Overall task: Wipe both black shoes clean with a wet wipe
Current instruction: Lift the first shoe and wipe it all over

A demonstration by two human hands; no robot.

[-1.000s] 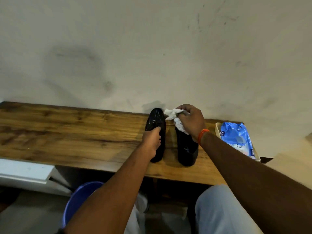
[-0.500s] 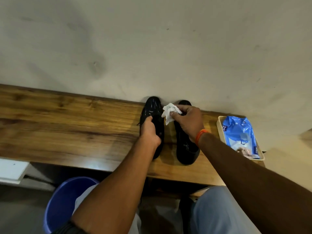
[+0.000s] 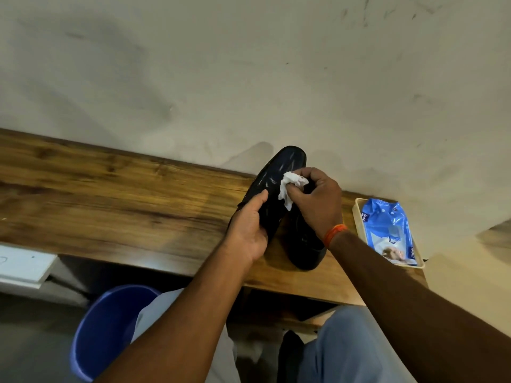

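Two black shoes sit on your wooden bench (image 3: pixel 110 194): your left hand (image 3: pixel 249 230) grips the left shoe (image 3: pixel 279 183), raised, toe toward the wall. Your right hand (image 3: pixel 318 200) pinches the wet wipe (image 3: pixel 287 189) against its upper; the right shoe (image 3: pixel 304 244) lies beneath.

Dim, warm light; wide-angle bending at edges; slightly soft overall.
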